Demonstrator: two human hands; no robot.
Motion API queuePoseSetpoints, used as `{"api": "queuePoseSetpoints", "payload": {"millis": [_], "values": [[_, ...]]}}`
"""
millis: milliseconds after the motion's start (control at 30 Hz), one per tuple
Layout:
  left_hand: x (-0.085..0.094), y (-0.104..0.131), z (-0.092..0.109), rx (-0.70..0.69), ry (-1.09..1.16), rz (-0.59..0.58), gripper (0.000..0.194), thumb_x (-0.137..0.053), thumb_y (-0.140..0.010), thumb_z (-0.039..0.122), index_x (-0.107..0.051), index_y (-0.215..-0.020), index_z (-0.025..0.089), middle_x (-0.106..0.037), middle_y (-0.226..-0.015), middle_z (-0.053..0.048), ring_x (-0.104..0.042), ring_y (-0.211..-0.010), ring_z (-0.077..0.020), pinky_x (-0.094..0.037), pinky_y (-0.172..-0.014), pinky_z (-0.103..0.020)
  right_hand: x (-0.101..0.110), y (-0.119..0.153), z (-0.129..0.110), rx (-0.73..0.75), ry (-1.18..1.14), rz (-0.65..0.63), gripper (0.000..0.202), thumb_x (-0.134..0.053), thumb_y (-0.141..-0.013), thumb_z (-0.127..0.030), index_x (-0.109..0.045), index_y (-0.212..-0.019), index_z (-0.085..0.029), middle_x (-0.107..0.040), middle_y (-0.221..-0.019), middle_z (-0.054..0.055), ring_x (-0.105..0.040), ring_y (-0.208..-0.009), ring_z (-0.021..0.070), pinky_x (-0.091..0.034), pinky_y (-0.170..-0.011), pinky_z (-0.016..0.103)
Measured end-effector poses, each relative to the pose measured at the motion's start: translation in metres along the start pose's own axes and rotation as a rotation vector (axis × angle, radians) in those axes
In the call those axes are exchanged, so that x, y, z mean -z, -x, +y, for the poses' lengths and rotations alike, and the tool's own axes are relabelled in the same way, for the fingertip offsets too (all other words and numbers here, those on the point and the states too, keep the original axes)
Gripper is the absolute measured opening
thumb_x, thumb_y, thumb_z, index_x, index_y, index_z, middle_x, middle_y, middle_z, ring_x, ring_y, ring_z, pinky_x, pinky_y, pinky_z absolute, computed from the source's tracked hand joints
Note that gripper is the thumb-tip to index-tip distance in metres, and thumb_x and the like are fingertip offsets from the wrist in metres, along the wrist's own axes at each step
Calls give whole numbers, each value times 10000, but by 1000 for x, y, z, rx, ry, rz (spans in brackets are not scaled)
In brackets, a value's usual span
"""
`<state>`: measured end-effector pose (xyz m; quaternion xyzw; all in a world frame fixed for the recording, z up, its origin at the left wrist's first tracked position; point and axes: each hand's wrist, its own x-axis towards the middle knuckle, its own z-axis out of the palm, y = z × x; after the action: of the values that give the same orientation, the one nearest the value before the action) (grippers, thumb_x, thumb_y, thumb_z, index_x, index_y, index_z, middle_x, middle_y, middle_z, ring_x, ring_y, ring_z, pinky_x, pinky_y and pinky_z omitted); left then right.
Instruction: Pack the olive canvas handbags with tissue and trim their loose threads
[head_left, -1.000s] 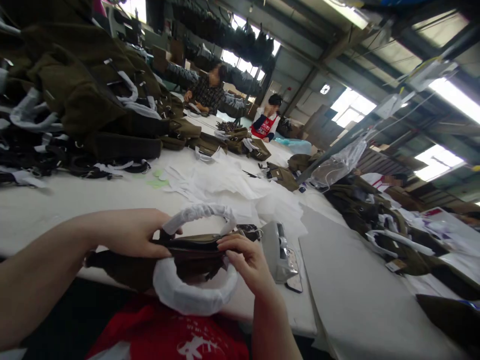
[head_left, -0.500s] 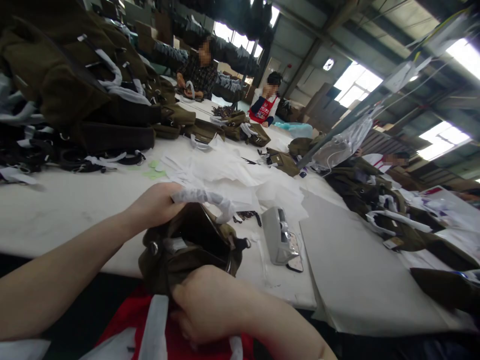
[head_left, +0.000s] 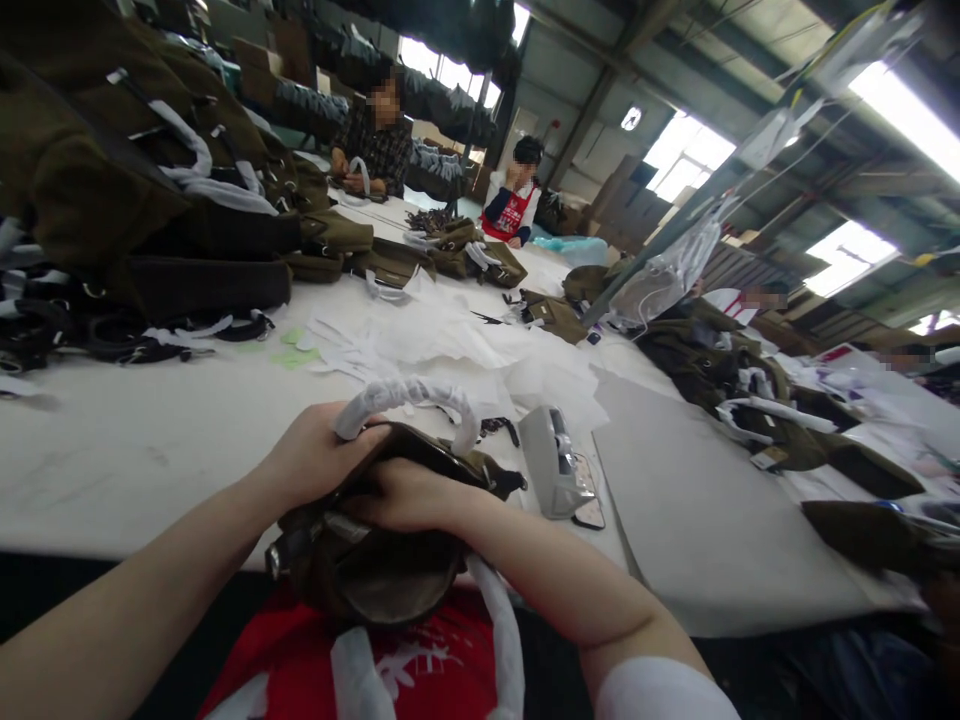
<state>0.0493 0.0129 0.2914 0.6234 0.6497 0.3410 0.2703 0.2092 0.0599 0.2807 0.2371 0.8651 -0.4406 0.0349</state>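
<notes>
An olive-brown handbag [head_left: 405, 585] with a zip along its opening is held at the table's near edge, against the red apron [head_left: 427, 660]. White wrapping covers its far handle [head_left: 409, 393] and its near handle [head_left: 502, 630]. My left hand [head_left: 319, 450] is closed on the bag's far rim, at the left foot of the far handle, thumb over the edge. My right hand [head_left: 409, 495] reaches into the bag's opening, and its fingertips are hidden inside. A metal ring [head_left: 274, 560] shows on the bag's left side.
Behind the bag lie white paper sheets [head_left: 450, 345]. A grey-white dispenser [head_left: 547, 460] and a phone [head_left: 589, 490] stand to the right, beside a grey board [head_left: 690, 490]. Olive bags [head_left: 90, 150] are heaped at left. Two co-workers are at the far end, others at right.
My right hand has moved from the bag's near rim up into its opening. The bag's mouth has tipped toward me, and the near handle now hangs in view.
</notes>
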Motion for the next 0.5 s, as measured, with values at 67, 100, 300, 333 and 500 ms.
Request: {"api": "queuePoseSetpoints", "payload": {"millis": [67,100,300,333,500], "values": [[-2,1,-2,32,27,15,341,-532,-843,500,-756,-922,255,-762,-944,-8,-681,-919,-233,-490,-833,-305,-11,-9,8,0,-136,-21,260,-660,-881,-337,-726,-1071,-171,-730,-987,60,-650,-899,201,-490,-742,267],[-3,1,-4,52,43,21,347,-533,-838,503,-755,-931,252,-763,-967,-13,-681,-946,-241,-490,-852,-313,-16,-12,12,-36,-202,-12,265,-665,-883,-369,-733,-1044,-170,-724,-940,51,-642,-858,190,-485,-707,257],[-3,2,-4,75,-1,4,429,-521,-835,518,-757,-1035,221,-760,-1056,-65,-683,-1024,-277,-492,-891,-360,-33,-13,20,-243,-313,-17,338,-681,-851,-495,-714,-836,-159,-579,-651,-16,-511,-602,121,-371,-508,228],[-3,2,-3,69,-14,2,433,-518,-837,520,-757,-1035,218,-761,-1051,-67,-685,-1014,-277,-494,-884,-359,-32,-12,18,-237,-296,-15,326,-667,-866,-480,-704,-814,-159,-563,-640,-20,-501,-597,117,-358,-500,226],[0,-4,0,67,-64,-6,448,-496,-826,532,-757,-1031,230,-757,-1078,-51,-670,-1051,-265,-485,-897,-330,-22,-4,1,-95,-68,19,279,-557,-949,-372,-712,-852,-162,-655,-750,11,-582,-709,140,-431,-622,233]]}}
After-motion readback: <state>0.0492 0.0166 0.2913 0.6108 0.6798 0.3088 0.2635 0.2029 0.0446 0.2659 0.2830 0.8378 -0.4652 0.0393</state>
